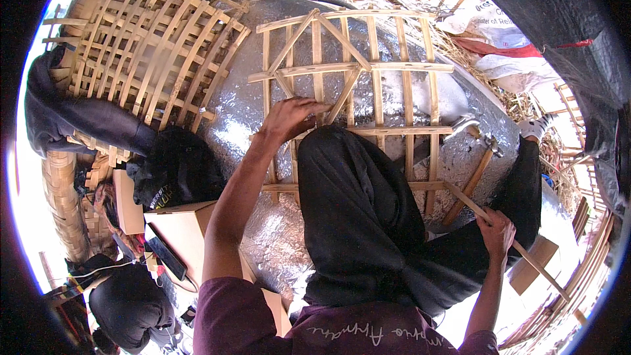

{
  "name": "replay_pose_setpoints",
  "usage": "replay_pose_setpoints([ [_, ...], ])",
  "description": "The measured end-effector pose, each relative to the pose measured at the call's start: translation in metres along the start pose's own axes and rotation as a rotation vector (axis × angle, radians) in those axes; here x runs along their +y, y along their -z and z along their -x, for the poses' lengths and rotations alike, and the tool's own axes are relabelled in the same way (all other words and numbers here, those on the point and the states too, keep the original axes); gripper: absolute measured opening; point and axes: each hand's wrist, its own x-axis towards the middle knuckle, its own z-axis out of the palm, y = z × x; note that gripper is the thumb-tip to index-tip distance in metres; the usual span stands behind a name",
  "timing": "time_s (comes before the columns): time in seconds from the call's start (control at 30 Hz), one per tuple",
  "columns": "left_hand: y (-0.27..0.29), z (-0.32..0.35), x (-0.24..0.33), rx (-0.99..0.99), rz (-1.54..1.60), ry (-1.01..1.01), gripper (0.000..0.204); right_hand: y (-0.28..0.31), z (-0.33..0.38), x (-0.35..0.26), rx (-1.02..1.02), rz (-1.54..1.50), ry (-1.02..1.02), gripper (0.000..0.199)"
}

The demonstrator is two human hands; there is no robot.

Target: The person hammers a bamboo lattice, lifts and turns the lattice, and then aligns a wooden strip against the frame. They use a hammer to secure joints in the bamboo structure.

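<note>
A lattice of pale bamboo strips [374,66] lies in front of me on a shiny silver sheet [269,243], with diagonal strips crossed over its upper left part. My left hand [294,118] rests at the lattice's left side, fingers stretched to the right beside a slanting strip; whether they press on it is hard to see. Down at the right, my right hand [496,232] is closed around a long thin bamboo strip [542,271]. Its far end reaches the lattice's lower right edge. My bent knee covers the lower middle of the lattice.
A hammer [470,187] with a wooden handle lies right of the lattice. A denser woven bamboo panel [151,46] stands at the upper left. Cardboard boxes [184,227], a phone [165,258] and a black bag [176,167] sit at the left. White sacks [503,69] lie upper right.
</note>
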Motion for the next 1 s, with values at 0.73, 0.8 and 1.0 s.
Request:
replay_pose_setpoints([
  [0.73, -0.01, 0.001, -0.007, 0.16, 0.11, -0.043, 0.043, -0.007, 0.003, 0.008, 0.027, 0.034, 0.017, 0.027],
  [0.8, -0.005, 0.002, -0.004, 0.194, 0.069, -0.063, 0.043, -0.007, 0.003, 0.009, 0.045, 0.018, 0.029, 0.027],
  [1.0, -0.01, 0.008, -0.006, 0.134, -0.022, -0.067, 0.044, 0.001, 0.001, -0.002, 0.006, 0.025, 0.023, 0.031],
])
